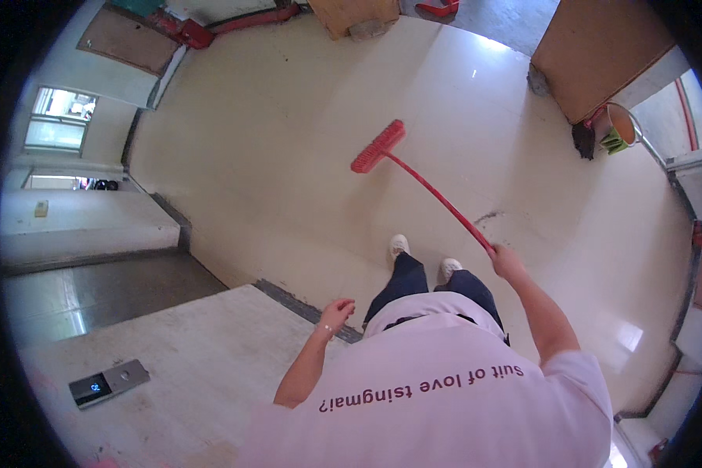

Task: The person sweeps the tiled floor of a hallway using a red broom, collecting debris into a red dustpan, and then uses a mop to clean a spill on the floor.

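Note:
My right hand (pixel 508 262) grips the upper end of a red broom handle (pixel 439 196). The handle slants away to the broom's red bristle head (pixel 379 146), which appears to rest on the pale floor beyond my shoes. Below and left of it, my left hand (pixel 336 315) hangs beside my body with loosely curled fingers and nothing in them. It is nearest to the white surface (pixel 222 351) on the left and its dark edge strip. White shoes (pixel 399 244) are beneath me. A dark smudge (pixel 487 216) marks the floor near the handle.
At right, a metal bucket (pixel 622 124) with a green cloth and a black brush stand beside a brown door (pixel 599 55). Another wooden door (pixel 357 17) is at the top, with a red dustpan-like object (pixel 439 7) beyond. A grey device (pixel 110 383) with a lit display is at lower left.

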Motion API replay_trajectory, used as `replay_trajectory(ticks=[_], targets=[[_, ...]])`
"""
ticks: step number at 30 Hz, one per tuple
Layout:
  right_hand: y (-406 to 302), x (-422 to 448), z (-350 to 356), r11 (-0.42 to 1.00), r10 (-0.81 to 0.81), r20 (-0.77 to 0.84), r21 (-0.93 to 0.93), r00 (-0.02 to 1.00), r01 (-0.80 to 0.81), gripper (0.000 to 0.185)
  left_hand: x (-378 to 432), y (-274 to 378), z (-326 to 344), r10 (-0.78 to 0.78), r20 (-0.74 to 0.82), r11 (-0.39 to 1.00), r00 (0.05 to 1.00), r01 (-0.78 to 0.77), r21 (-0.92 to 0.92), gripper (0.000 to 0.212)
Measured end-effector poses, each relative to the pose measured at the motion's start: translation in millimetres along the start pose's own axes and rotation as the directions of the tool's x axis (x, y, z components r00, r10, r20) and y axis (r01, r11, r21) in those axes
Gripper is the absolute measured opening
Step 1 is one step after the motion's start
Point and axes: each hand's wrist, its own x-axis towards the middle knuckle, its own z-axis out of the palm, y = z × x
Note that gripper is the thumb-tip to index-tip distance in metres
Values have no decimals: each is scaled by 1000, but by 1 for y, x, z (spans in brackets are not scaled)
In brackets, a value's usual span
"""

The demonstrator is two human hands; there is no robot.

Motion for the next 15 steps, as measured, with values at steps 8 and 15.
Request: replay_trajectory(ticks=[8,15], targets=[[-111,117,29,990,77,10,-122,997,-75,31,-22,-79,-128,-366,-266,905,892,275,-323,15],[28,-60,12,916,400,0,33,917,-400,32,45,-100,-114,-269,-17,949,963,262,-174,14]])
